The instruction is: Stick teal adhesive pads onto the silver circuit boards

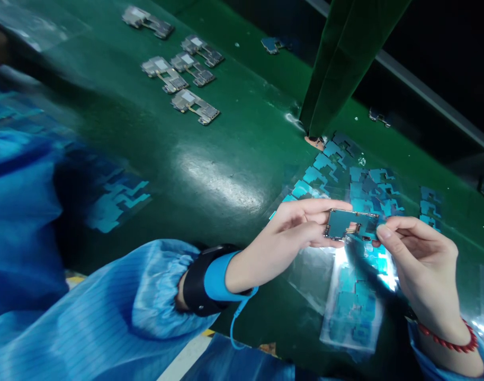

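Note:
A phone circuit board with a smooth blue-green face is held level between my two hands. My left hand grips its left end, thumb below and fingers along the far edge. At the right end, my right hand pinches the corner between thumb and fingertips. Beneath the hands lie blue film pieces cut to board shape, on and around clear plastic sheets. A clear plastic bag with more blue pieces lies just below them. My left wrist wears a blue and black strap with a coiled cord.
Several bare circuit boards lie on the green tabletop at upper left. A green post rises behind my hands. More blue pieces lie at left, beside a person's blue sleeve. Single boards rest near the back ledge.

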### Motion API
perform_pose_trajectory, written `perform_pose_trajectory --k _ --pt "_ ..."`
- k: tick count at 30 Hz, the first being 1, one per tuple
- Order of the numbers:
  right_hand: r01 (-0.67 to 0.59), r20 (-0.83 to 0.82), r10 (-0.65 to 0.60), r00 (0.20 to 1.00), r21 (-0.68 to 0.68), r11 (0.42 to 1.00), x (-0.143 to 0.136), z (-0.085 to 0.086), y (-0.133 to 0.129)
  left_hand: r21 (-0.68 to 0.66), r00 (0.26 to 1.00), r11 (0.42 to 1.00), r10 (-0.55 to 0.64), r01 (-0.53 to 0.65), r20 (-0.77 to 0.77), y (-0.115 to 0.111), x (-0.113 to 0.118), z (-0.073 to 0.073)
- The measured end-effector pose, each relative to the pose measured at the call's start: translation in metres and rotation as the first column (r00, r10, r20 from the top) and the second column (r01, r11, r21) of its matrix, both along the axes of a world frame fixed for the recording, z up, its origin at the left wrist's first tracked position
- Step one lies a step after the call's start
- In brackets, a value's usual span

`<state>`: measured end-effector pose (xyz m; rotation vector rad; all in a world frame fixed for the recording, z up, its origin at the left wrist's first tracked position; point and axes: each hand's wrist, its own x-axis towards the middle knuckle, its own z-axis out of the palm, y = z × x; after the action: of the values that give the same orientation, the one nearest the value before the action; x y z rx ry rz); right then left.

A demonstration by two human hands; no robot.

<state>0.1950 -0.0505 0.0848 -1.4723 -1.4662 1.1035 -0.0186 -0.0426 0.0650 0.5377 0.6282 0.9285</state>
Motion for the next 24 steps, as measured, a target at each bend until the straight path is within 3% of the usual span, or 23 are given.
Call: perform_pose_trajectory --k 24 --pt "-0.032 0.004 0.032 0.999 0.033 0.999 -0.0032 0.0002 0.003 0.035 0.995 0.999 0.024 -0.021 -0.101 0.0012 0.0032 0.0036"
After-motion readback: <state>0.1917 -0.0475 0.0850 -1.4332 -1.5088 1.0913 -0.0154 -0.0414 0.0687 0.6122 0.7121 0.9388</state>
